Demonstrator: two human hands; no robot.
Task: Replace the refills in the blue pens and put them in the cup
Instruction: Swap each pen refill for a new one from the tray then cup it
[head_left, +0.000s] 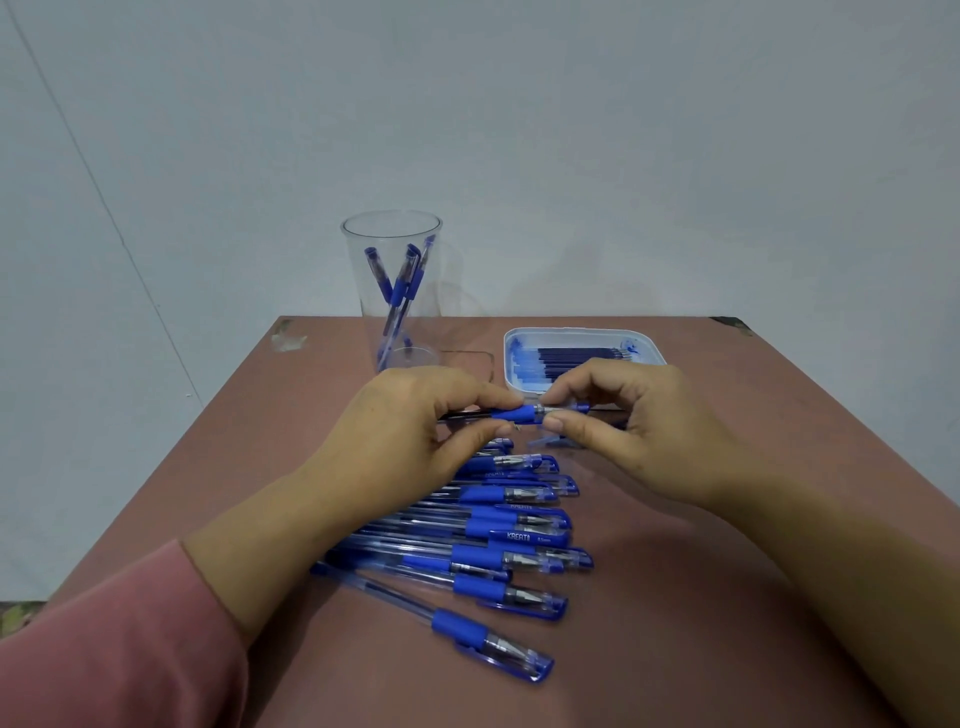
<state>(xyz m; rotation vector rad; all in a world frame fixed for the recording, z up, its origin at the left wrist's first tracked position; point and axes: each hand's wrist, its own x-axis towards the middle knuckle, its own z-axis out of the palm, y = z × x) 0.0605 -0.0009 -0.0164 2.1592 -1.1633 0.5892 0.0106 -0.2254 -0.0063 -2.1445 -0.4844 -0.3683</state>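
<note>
Head view. Left hand (415, 431) fingers pinch the blue pen (514, 414) by its grip, mid-frame. Right hand (634, 431) fingers pinch its tip end. Clear cup (395, 291) holding a few pens at 11 o'clock, refill tray (582, 331) at 1, capped pens (498, 545) in a row at 6 on the surface (727, 597).

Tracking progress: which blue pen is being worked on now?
The pen pinched above the table between left hand and right hand; the others lie in the row or stand in the cup.
</note>
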